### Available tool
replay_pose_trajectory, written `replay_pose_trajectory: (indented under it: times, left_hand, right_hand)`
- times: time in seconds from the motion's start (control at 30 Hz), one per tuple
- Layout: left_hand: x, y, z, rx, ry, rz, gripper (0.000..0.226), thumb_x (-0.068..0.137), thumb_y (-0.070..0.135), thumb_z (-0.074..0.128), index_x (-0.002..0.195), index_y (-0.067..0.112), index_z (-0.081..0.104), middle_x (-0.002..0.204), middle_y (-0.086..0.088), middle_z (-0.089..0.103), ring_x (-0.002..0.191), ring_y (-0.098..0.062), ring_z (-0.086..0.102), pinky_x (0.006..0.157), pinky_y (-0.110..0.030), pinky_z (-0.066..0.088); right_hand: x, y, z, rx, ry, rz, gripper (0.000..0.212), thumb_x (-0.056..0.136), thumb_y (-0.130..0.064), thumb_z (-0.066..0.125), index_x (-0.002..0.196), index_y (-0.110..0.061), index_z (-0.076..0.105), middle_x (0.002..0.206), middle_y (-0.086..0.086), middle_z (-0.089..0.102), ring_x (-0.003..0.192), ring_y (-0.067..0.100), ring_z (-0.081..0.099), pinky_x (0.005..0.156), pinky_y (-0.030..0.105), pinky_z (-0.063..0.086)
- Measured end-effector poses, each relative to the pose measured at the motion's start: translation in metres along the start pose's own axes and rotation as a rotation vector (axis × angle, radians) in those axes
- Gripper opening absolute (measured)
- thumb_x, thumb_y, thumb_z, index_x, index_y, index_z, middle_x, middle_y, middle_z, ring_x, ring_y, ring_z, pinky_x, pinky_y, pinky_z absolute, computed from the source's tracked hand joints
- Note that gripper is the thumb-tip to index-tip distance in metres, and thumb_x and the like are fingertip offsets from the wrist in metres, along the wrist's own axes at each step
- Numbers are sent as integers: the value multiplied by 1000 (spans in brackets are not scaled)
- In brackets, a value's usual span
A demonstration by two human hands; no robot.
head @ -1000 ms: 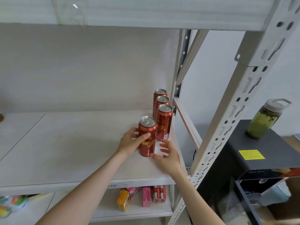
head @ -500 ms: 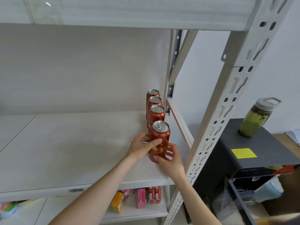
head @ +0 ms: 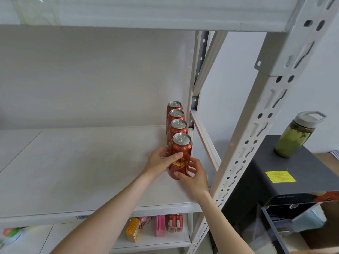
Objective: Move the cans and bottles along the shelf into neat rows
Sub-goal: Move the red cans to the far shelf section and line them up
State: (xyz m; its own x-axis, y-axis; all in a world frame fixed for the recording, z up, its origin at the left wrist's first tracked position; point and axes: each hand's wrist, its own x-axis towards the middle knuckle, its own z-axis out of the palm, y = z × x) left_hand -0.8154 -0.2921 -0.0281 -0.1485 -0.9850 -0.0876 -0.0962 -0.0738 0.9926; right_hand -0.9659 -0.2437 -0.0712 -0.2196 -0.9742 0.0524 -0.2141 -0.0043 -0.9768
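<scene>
Head view looks down on a pale shelf, its left and middle boards bare, with a barcode sticker on the near edge. On the lower shelf beneath sit an orange carton and pink boxes. At the right end of the shelf the left hand grips the front can from its left side, thumb curled across the red label. This can stands upright near the shelf's front edge. The right hand holds the same can low on its right side, thumb and fingertips against the base. Behind it three cans of the same red kind stand upright in a single file running to the far wall, close together. Right of them rises the perforated grey post. Further right, a black cabinet with a yellow label carries a water bottle of green liquid.
</scene>
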Motion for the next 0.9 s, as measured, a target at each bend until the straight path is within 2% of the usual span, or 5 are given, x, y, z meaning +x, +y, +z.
replay_pose_trajectory:
  times: [0.47, 0.67, 0.77, 0.83, 0.9]
  left_hand:
    - [8, 2, -1, -17, -33, -12, 80, 41, 73, 84, 97, 20, 65, 91, 10, 76, 87, -10, 73, 79, -37, 61]
    - [6, 1, -1, 2, -21, -8, 77, 42, 75, 82, 96, 23, 66, 91, 11, 75, 88, -7, 72, 72, -27, 59]
    - [2, 4, -1, 57, 6, -3, 64, 48, 71, 78, 93, 27, 68, 87, 14, 75, 84, 2, 69, 66, -16, 53]
    - [-1, 6, -4, 103, 16, 5, 57, 53, 68, 75, 92, 27, 69, 85, 16, 74, 82, 5, 67, 63, -11, 48]
    - [-7, 8, -7, 160, 19, 11, 61, 53, 70, 71, 96, 27, 70, 92, 13, 73, 87, 3, 67, 68, -12, 46]
  right_hand:
    - [8, 2, 1, 24, -3, -23, 57, 72, -20, 85, 118, -30, 52, 111, -14, 62, 99, -5, 58, 69, 3, 47]
    - [7, 0, 3, 8, -2, -5, 58, 72, -21, 85, 118, -31, 51, 110, -17, 61, 98, -9, 57, 70, 2, 46]
    - [5, -1, 4, -5, 9, 9, 57, 73, -21, 84, 118, -32, 50, 108, -21, 60, 97, -11, 57, 69, 4, 47]
    - [3, -2, 6, -35, 19, 29, 57, 74, -23, 83, 118, -35, 48, 106, -24, 58, 98, -7, 58, 72, 6, 46]
    - [0, -2, 9, -57, 38, 53, 57, 77, -23, 81, 119, -36, 45, 106, -24, 57, 102, 1, 58, 79, 13, 46]
